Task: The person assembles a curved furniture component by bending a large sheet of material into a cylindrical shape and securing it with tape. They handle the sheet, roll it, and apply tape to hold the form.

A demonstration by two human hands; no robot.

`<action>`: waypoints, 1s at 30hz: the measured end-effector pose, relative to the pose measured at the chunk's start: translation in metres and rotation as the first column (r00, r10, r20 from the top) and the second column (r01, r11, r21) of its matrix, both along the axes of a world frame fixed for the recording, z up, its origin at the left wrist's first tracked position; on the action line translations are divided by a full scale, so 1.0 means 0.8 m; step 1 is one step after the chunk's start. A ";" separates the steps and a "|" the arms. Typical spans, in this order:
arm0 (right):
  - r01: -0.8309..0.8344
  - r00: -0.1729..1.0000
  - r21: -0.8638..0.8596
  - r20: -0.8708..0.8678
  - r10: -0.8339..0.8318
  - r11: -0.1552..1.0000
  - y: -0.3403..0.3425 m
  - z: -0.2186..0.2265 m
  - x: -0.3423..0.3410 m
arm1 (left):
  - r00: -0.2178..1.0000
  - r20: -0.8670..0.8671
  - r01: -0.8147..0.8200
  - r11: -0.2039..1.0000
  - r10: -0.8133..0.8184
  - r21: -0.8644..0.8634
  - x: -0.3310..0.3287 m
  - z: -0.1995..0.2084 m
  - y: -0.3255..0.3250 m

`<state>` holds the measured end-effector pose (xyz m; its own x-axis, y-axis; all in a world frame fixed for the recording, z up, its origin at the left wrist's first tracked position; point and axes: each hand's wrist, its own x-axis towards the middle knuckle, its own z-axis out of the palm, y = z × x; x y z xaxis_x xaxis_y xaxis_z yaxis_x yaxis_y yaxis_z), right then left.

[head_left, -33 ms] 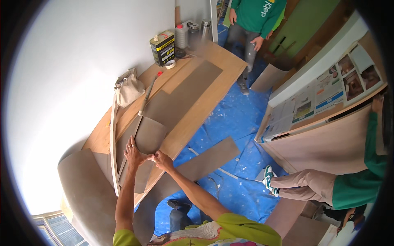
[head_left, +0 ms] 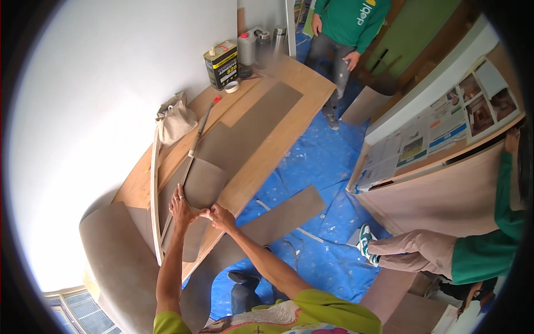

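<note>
On the wooden worktop lies a brown laminate sheet [head_left: 204,181], its nearer part lifted and curled. My right hand [head_left: 223,218] has its fingers wrapped round the curled part's near edge. Beside it, my left hand [head_left: 182,210] rests spread on the sheet, its thumb reaching to the right hand's fingertips. Past the left fingers runs a long thin strip with a red tip [head_left: 217,99]. The thumb and fingertips partly hide the sheet's edge.
The worktop [head_left: 272,131] carries a metal adhesive can [head_left: 221,69], a tape roll [head_left: 231,87], a cloth bag [head_left: 176,123] and a pale curved batten [head_left: 154,195]. A laminate strip [head_left: 283,217] lies over the blue floor sheet [head_left: 303,161]. Two people in green stand beyond and at right.
My hands and the laminate sheet keep their places. The person at the far end has shifted slightly.
</note>
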<state>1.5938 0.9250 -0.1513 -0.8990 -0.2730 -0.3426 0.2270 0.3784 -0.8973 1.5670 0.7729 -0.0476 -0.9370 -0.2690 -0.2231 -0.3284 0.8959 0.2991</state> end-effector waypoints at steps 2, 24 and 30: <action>0.034 0.973 -0.278 0.229 0.032 0.960 0.005 0.021 -0.005 | 1.000 -0.030 0.001 1.000 -0.001 0.006 0.004 -0.008 -0.014; 0.553 0.769 -0.293 0.539 -0.343 0.780 -0.023 -0.035 0.015 | 0.994 -0.069 0.072 0.988 -0.083 -0.137 -0.002 -0.018 0.015; 0.869 0.313 -0.110 0.877 -0.365 0.483 -0.008 -0.111 0.138 | 0.995 -0.076 0.065 0.996 -0.070 -0.068 -0.018 -0.022 -0.013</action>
<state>1.7044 0.9188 -0.2403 -0.3877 -0.0764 -0.9186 0.7438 -0.6145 -0.2628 1.5527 0.7624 -0.0655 -0.9674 -0.2162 -0.1321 -0.2444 0.9336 0.2621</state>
